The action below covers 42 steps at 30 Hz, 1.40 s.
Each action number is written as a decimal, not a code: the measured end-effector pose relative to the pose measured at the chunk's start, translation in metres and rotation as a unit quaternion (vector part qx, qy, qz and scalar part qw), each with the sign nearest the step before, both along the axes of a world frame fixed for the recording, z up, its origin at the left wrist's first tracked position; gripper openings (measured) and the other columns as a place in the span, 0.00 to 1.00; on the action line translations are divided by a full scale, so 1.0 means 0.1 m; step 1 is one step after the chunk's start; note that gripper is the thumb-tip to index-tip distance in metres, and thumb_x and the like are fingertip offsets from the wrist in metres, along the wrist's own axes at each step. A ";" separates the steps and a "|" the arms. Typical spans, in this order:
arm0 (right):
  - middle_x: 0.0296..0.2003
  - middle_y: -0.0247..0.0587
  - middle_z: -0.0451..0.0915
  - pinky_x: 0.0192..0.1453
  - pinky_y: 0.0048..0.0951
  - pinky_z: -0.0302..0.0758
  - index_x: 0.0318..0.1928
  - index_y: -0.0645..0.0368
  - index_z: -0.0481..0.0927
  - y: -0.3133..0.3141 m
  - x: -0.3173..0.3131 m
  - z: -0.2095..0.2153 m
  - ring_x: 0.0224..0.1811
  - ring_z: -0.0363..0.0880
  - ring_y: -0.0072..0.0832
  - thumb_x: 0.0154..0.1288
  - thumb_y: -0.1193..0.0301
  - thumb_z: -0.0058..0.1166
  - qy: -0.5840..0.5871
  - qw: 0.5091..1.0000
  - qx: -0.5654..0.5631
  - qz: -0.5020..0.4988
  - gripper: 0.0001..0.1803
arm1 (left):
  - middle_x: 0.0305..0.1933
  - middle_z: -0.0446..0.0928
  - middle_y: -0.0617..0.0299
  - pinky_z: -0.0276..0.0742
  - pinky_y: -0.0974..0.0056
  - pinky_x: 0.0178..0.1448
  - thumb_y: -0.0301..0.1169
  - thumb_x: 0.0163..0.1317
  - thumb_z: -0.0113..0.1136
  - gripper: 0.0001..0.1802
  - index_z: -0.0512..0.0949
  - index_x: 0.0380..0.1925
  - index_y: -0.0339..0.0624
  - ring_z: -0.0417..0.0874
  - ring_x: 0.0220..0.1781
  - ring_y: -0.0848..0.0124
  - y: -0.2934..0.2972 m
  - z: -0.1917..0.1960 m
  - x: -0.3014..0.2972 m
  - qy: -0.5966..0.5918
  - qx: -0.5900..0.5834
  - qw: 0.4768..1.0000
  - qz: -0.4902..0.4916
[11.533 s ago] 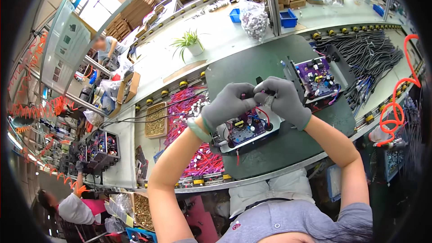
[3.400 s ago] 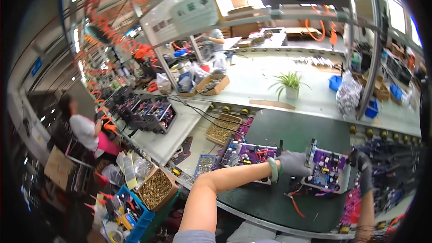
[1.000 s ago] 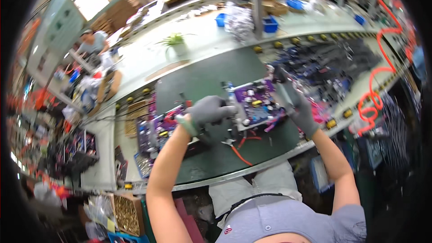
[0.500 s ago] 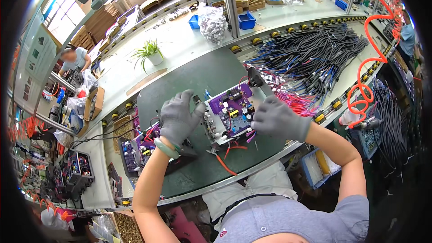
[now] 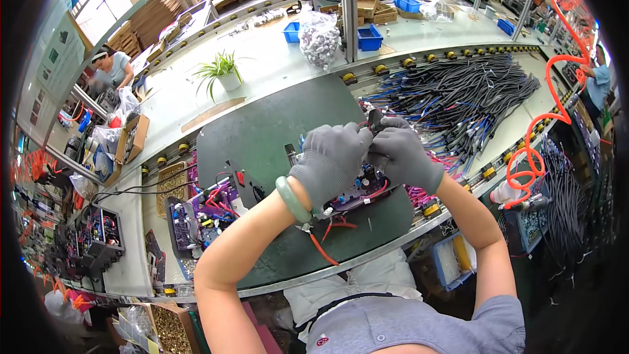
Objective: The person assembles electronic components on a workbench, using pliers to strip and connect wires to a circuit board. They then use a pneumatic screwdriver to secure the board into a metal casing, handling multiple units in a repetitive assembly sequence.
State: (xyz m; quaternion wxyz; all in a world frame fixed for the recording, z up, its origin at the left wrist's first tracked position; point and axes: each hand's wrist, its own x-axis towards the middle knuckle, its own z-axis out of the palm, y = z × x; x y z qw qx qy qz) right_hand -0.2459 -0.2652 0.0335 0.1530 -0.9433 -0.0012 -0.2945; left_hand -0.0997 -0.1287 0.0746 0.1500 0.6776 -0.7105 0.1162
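My left hand, in a grey glove, reaches across an open electronic unit with a purple circuit board. Its fingertips meet those of my gloved right hand at the unit's far end. Both hands are closed there, beside an upright black part. What exactly they pinch is hidden by the fingers. Most of the board lies beneath the hands. Pliers with orange-red handles rest on the dark green mat, just in front of the unit. A second unit with a purple board sits to the left.
Black cables with coloured ends are heaped at the far right. Orange coiled hose hangs at right. A potted plant, a bag of small parts and a blue bin stand behind. Another person sits far left.
My left hand has moved right, from beside the unit to over it, and its spread fingers have closed. My right hand has shifted to the far end, where both hands now meet.
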 end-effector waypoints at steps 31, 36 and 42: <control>0.19 0.35 0.75 0.59 0.40 0.71 0.20 0.51 0.75 0.02 0.08 0.07 0.27 0.77 0.34 0.45 0.73 0.57 0.097 0.971 -0.218 0.028 0.04 | 0.49 0.79 0.58 0.72 0.50 0.60 0.36 0.64 0.57 0.10 0.83 0.40 0.47 0.76 0.60 0.55 0.67 -0.42 0.52 0.133 -0.025 0.990 0.047; 0.20 0.33 0.71 0.58 0.39 0.72 0.23 0.52 0.72 0.05 0.15 0.10 0.29 0.77 0.33 0.47 0.72 0.56 0.129 0.954 -0.261 0.067 0.05 | 0.49 0.79 0.59 0.72 0.50 0.60 0.35 0.65 0.56 0.10 0.82 0.41 0.47 0.74 0.62 0.56 0.67 -0.43 0.48 0.129 -0.014 0.990 0.054; 0.20 0.33 0.72 0.57 0.39 0.73 0.21 0.52 0.73 0.05 0.13 0.11 0.29 0.78 0.33 0.47 0.72 0.56 0.108 0.969 -0.217 0.047 0.05 | 0.50 0.79 0.59 0.71 0.50 0.62 0.36 0.64 0.56 0.11 0.82 0.41 0.46 0.74 0.62 0.56 0.70 -0.41 0.49 0.137 -0.007 0.989 0.058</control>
